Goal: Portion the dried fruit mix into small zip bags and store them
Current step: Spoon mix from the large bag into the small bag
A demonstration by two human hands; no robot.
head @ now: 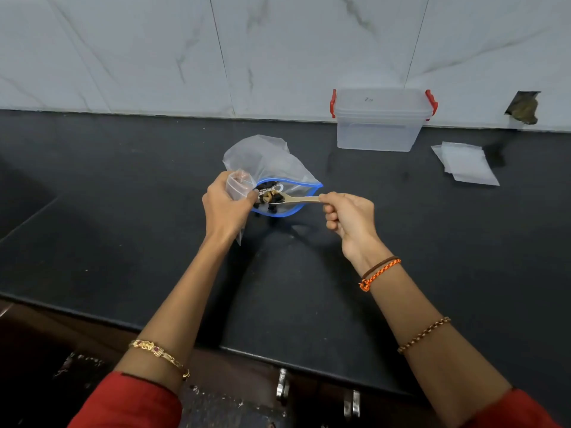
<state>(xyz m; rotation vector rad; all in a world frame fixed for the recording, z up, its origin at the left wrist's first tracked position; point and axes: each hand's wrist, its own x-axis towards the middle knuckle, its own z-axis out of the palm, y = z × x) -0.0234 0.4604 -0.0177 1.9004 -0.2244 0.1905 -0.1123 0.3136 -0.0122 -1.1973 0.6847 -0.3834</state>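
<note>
One spoonful of dried fruit mix [271, 196] sits on the spoon [292, 199] in the head view, lifted just over the mouth of the big blue-rimmed zip bag [272, 171] that lies on the dark counter [123, 186]. The right hand [350, 219] pinches the end of the spoon handle with curled fingers, bowl pointing left toward the small zip bag [237, 186]. The left hand [224, 208] grips that small bag round its neck, just beside the big bag's rim, with its lower part hanging below the fist. The step looks like moving a scoop across into the small bag; whether its mouth is properly open cannot be told from here, since fingers cover much of it. To do it well, the left thumb and fingers should spread the opening wide and tilt it toward the spoon, and the spoon should stay level and travel low over the big bag, so any dropped piece falls back in. A clear lidded box with red clasps [381, 118] waits by the wall, likely for storage, and spare small bags [466, 162] lie flat to its right.
</note>
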